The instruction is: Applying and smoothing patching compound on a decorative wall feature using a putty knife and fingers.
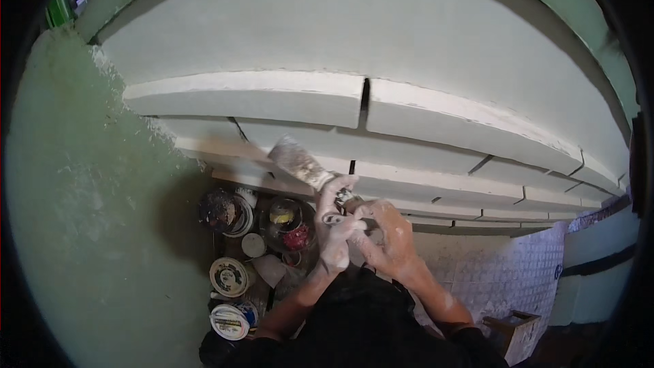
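Note:
My left hand [335, 235], coated in white dust, is closed around the handle of a putty knife [300, 162]. The knife's wide, smeared blade points up and left, toward the pale ledges. Right beside it, my right hand [388, 238] is also dusty, its fingers bent in close to the left hand. Something greyish shows between the right fingers, but I cannot make out what it is. Both hands are held in front of my body, above the floor.
Long pale ledges [245, 105] with dark gaps run across in steps. A green wall [95, 211] stands at left. Below it are several tubs, including a white-lidded tub [230, 322] and a round bucket [229, 277]. A wooden stool-like object [512, 324] stands at lower right on patterned flooring [494, 266].

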`<state>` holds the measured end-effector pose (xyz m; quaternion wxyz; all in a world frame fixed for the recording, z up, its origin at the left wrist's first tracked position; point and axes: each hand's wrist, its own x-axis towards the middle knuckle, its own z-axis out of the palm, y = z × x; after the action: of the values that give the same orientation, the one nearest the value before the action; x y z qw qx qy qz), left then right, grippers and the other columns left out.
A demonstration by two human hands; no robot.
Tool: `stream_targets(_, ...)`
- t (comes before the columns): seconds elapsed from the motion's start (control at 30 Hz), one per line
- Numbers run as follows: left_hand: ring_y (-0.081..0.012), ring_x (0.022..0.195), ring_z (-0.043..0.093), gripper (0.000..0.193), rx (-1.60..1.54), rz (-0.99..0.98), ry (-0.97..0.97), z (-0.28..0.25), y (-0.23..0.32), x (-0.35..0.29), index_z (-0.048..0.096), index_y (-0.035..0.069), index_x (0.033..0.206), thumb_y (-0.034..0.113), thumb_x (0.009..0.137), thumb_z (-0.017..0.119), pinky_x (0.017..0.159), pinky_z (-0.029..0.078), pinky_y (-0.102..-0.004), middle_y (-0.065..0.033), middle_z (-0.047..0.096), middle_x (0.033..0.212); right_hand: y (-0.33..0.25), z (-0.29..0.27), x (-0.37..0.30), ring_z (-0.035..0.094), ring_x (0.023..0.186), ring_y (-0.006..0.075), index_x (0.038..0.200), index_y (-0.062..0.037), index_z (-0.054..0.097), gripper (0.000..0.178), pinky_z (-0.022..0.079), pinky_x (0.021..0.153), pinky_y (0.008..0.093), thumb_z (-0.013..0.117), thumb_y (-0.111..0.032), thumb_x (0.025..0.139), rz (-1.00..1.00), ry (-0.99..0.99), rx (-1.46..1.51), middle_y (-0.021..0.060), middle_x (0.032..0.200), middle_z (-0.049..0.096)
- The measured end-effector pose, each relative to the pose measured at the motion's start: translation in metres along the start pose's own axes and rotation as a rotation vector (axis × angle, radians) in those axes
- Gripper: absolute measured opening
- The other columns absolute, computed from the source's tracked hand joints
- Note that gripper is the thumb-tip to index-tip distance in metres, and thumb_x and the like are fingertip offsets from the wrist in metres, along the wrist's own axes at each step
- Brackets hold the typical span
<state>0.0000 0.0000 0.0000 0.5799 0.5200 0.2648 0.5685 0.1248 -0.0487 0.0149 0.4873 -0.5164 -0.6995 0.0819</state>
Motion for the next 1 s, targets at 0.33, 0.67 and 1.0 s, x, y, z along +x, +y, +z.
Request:
stream_targets(0.33,-0.0199,0.089,0.053,0.05,0.144,0.366,0.408,-0.026,-0.041,-0.017,0.056,-0.005,0.104,0.041,0.102,0.036,0.085,0.046,-0.0333,-0.0114,0.053,0.097,0.058,-0.214,0.124,0.059,0.083,0.0194,0.127,-0.0117,0.067,0.043,0.046,0.066,0.0334,0.069,-0.001,0.085,-0.49,0.526,-0.676,0.0077,0.09,0.065)
stream_targets(0.67,-0.0259,0.092,0.053,0.042,0.501,0.276,0.485,-0.016,-0.067,-0.063,0.059,-0.003,0.093,0.034,0.099,0.04,0.089,0.041,-0.0364,-0.0122,0.056,0.09,0.094,-0.187,0.155,0.06,0.098,0.0256,0.111,-0.0111,0.068,0.038,0.043,0.09,0.0473,0.063,0.0,0.075,-0.758,0.107,-0.866,0.0094,0.104,0.062)
stream_targets(1.0,-0.0336,0.092,0.052,0.04,0.624,0.299,0.44,-0.054,-0.05,-0.037,0.056,-0.003,0.085,0.032,0.097,0.041,0.094,0.038,-0.0434,-0.0169,0.056,0.089,0.083,-0.195,0.168,0.06,0.088,0.0273,0.103,-0.0096,0.07,0.028,0.047,0.08,0.0441,0.069,-0.004,0.076,-0.9,0.184,-0.915,0.0109,0.095,0.062)
